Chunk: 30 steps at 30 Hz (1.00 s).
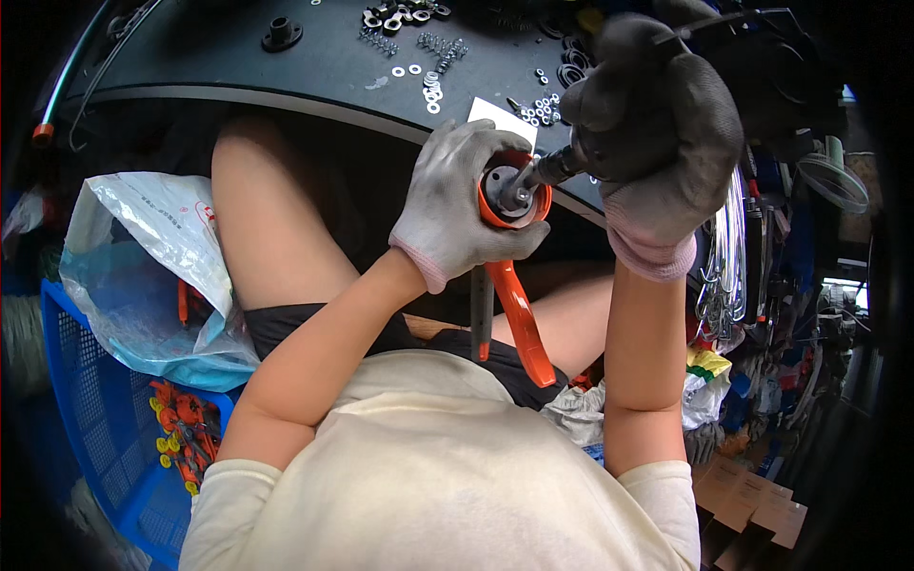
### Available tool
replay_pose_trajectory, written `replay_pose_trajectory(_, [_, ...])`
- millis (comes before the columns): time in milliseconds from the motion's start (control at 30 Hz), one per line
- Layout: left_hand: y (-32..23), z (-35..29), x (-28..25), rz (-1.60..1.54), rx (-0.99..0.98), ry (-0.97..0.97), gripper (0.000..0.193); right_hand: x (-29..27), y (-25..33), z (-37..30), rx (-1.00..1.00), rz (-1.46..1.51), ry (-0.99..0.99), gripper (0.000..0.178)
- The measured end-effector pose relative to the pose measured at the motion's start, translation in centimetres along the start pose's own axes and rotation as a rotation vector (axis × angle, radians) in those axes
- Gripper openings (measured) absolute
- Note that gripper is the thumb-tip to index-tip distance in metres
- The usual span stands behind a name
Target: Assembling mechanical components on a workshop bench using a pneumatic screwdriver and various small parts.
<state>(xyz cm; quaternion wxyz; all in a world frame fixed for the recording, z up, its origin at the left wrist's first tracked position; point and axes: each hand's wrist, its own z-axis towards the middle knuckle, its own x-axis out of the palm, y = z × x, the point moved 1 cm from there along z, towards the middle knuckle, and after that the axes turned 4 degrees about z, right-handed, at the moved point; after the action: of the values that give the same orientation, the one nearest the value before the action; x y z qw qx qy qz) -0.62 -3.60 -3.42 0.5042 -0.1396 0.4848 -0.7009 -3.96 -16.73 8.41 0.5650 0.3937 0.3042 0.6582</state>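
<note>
My left hand [447, 195], in a grey-coated glove, is closed round the round head of an orange-handled tool [519, 324]. Its head has an orange rim and a dark centre, and the curved handle hangs toward my lap. Beside the handle hangs a dark bar [482, 309] with an orange tip. My right hand [671, 124], gloved the same way, grips a black power driver [554, 167]. The driver's metal nose meets the dark centre of the round head. Much of the driver's body is hidden by my right hand or lost in shadow.
Springs [443, 48], washers [433, 95] and nuts [395, 17] lie on the dark table [228, 57] with a black flanged part [282, 34] and white card [495, 119]. At left, a blue crate [95, 400] holds orange parts [186, 428] beneath a plastic bag [143, 257]. Metal hooks [724, 266] hang right.
</note>
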Motion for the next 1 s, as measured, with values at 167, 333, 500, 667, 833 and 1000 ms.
replay_pose_trajectory(167, [0.1, 0.0, -0.2, -0.006, -0.014, 0.022, 0.058, 3.2, 0.1, 0.3, -0.098, -0.123, -0.28, 0.033])
replay_pose_trajectory(333, [0.1, 0.0, -0.3, 0.021, -0.015, 0.056, 0.06, 3.7, -0.1, 0.4, -0.209, 0.065, -0.318, 0.042])
replay_pose_trajectory(500, [0.0, 0.1, -0.6, 0.04, -0.006, 0.045, 0.062, 3.0, 0.4, 0.6, -0.078, -0.059, -0.31, 0.042])
replay_pose_trajectory(667, [-0.3, 0.3, -0.7, 0.049, -0.024, 0.09, 0.063, 2.2, 0.0, 0.3, -0.084, -0.011, -0.356, 0.045])
replay_pose_trajectory(833, [0.0, 0.4, -0.9, 0.037, -0.034, 0.129, 0.064, 4.2, 1.7, 1.8, -0.135, -0.378, -0.406, 0.053])
replay_pose_trajectory(1000, [-0.3, -0.2, -0.2, 0.016, -0.01, 0.11, 0.067, -2.7, 8.1, -1.2, 0.046, -0.307, -0.208, 0.042])
